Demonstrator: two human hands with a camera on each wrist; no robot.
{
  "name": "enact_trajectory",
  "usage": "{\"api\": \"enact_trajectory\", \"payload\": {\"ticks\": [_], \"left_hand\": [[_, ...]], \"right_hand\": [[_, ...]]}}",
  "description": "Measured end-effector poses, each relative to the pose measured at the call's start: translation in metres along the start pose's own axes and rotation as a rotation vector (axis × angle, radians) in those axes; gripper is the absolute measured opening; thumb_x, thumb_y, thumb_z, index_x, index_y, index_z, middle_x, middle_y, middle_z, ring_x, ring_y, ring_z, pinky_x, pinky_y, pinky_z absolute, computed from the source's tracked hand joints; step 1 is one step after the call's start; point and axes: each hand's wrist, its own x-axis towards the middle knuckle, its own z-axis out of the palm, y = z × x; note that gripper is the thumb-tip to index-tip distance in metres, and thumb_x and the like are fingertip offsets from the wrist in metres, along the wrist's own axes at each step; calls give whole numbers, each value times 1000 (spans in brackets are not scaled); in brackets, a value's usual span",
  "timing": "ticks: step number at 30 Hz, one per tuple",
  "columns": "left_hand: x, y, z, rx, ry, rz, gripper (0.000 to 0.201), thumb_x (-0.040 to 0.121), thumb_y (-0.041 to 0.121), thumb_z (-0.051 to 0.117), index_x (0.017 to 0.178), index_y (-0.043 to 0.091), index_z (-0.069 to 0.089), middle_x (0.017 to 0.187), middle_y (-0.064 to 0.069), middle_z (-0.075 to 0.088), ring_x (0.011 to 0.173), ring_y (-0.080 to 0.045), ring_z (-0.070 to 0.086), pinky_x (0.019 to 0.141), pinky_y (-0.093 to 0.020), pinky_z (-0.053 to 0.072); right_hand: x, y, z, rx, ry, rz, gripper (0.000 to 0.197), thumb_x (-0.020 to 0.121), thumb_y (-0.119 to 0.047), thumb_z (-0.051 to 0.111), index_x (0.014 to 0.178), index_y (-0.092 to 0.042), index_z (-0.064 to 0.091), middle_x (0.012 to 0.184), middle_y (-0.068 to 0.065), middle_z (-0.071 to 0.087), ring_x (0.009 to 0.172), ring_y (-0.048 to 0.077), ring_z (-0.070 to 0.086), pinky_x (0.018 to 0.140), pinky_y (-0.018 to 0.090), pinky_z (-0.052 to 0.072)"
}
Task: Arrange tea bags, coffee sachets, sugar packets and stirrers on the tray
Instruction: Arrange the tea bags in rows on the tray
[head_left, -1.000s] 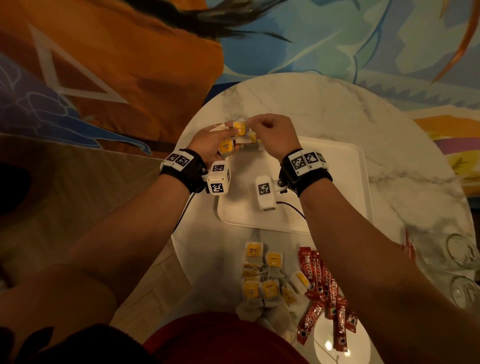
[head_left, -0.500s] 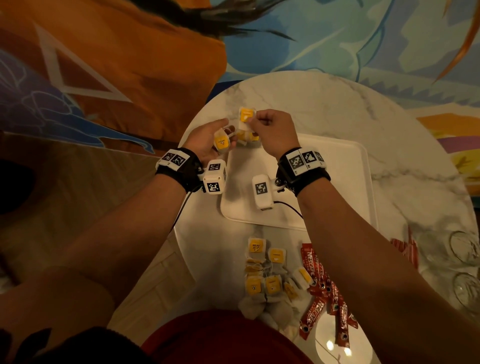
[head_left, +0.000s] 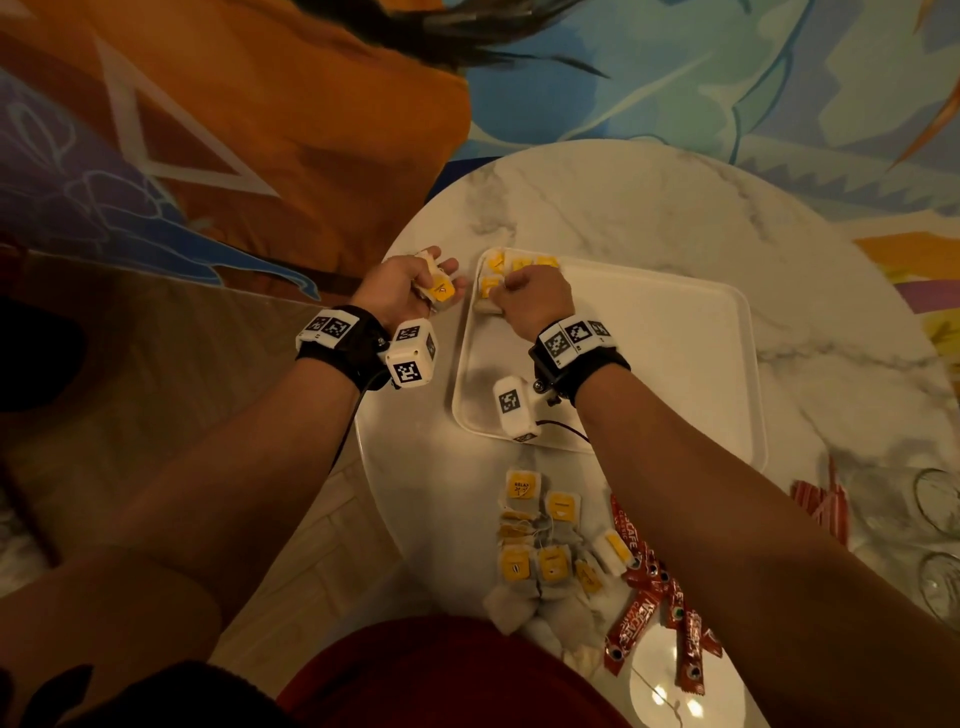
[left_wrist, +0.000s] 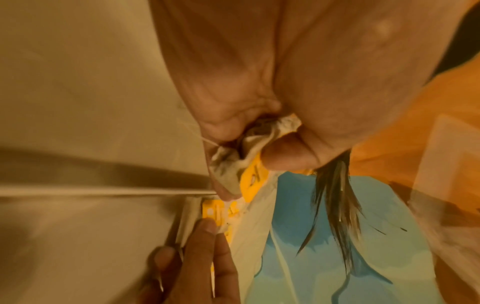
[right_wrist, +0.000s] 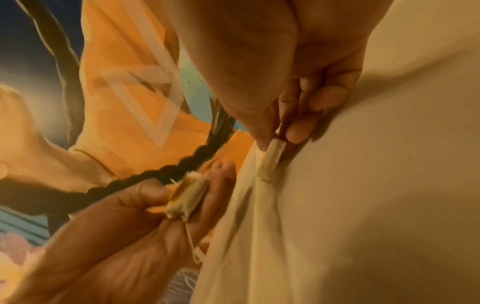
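A white tray (head_left: 675, 374) lies on the round marble table (head_left: 649, 208). Several yellow-tagged tea bags (head_left: 519, 265) sit in the tray's far left corner. My right hand (head_left: 524, 301) is over that corner and pinches one tea bag (right_wrist: 272, 158) between thumb and fingers, low against the tray floor. My left hand (head_left: 410, 291) hovers just left of the tray's edge and grips a small bunch of tea bags (head_left: 441, 291), seen crumpled in the left wrist view (left_wrist: 241, 160). More tea bags (head_left: 540, 545) and red coffee sachets (head_left: 649, 597) lie near the table's front edge.
Red-and-white sticks (head_left: 821, 504) lie at the right beside clear glasses (head_left: 935, 504). A white round object (head_left: 675, 696) sits at the table's front edge. A colourful patterned floor or rug (head_left: 234, 130) lies beyond the table.
My right hand has come down from mid-air with a tea bag to the tray's far left corner. My left hand has drawn away to the left with its tea bags.
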Motion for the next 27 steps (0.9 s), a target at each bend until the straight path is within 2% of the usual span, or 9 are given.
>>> {"api": "enact_trajectory", "payload": {"ticks": [3, 4, 7, 11, 14, 18, 22, 25, 27], "left_hand": [[2, -4, -4, 106, -50, 34, 52, 92, -18, 31, 135, 7, 45, 122, -17, 60, 106, -38, 65, 100, -47, 49], [0, -4, -3, 136, -62, 39, 54, 92, -19, 33, 138, 7, 44, 121, -17, 62, 107, -37, 66, 98, -46, 52], [-2, -4, -1, 149, -105, 47, 56, 93, -22, 36, 143, 4, 40, 119, -17, 62, 104, -32, 65, 77, -37, 62], [-2, -7, 5, 237, -141, 88, 53, 96, -18, 44, 145, 2, 40, 120, -18, 60, 97, -24, 65, 69, -30, 61], [-1, -10, 12, 393, -179, 126, 50, 97, -13, 48, 144, 3, 43, 115, -14, 61, 89, -17, 67, 67, -26, 60], [2, -12, 19, 357, -250, 104, 50, 100, -9, 46, 147, 3, 39, 117, -15, 63, 96, -21, 67, 73, -28, 60], [0, -17, 28, 297, -248, 81, 36, 105, 1, 42, 140, 5, 45, 112, -13, 64, 86, -17, 70, 65, -25, 58], [3, -20, 29, 253, -227, 27, 22, 107, 15, 42, 123, 7, 55, 112, -15, 65, 91, -23, 68, 74, -34, 58], [3, -20, 30, 240, -229, -24, 21, 108, 26, 41, 107, 13, 58, 104, -12, 69, 88, -22, 69, 78, -35, 53]], "right_hand": [[-2, 0, 0, -28, 18, 0, 31, 86, -34, 75, 109, -13, 68, 107, 4, 71, 102, 22, 64, 84, 26, 45], [-3, 0, -1, -31, 18, 2, 34, 86, -35, 75, 110, -13, 67, 109, 4, 70, 102, 22, 64, 83, 26, 45], [-2, -2, -7, -22, 48, -27, 37, 86, -40, 72, 113, -15, 65, 113, 4, 69, 102, 21, 63, 82, 26, 45], [-3, -10, -15, 162, 59, -159, 22, 93, -31, 64, 99, -14, 75, 96, 2, 74, 89, 17, 68, 85, 33, 54], [-10, -13, -20, 249, -25, -270, 21, 98, -23, 60, 106, -11, 76, 92, -3, 71, 77, 3, 62, 80, 23, 48], [-17, -5, -18, 311, -130, -265, 23, 98, -17, 63, 115, -5, 73, 85, -8, 69, 64, -12, 59, 66, 8, 45], [-23, 4, -15, 323, -112, -237, 27, 92, -18, 71, 116, -5, 73, 101, -13, 66, 68, -17, 57, 69, 2, 41], [-29, 6, -15, 300, -126, -242, 22, 90, -17, 72, 109, -5, 76, 110, -8, 69, 78, -8, 58, 71, -1, 39], [-32, 7, -15, 327, -111, -222, 17, 89, -18, 73, 99, -5, 77, 105, -4, 72, 77, -8, 59, 70, 0, 40]]}}
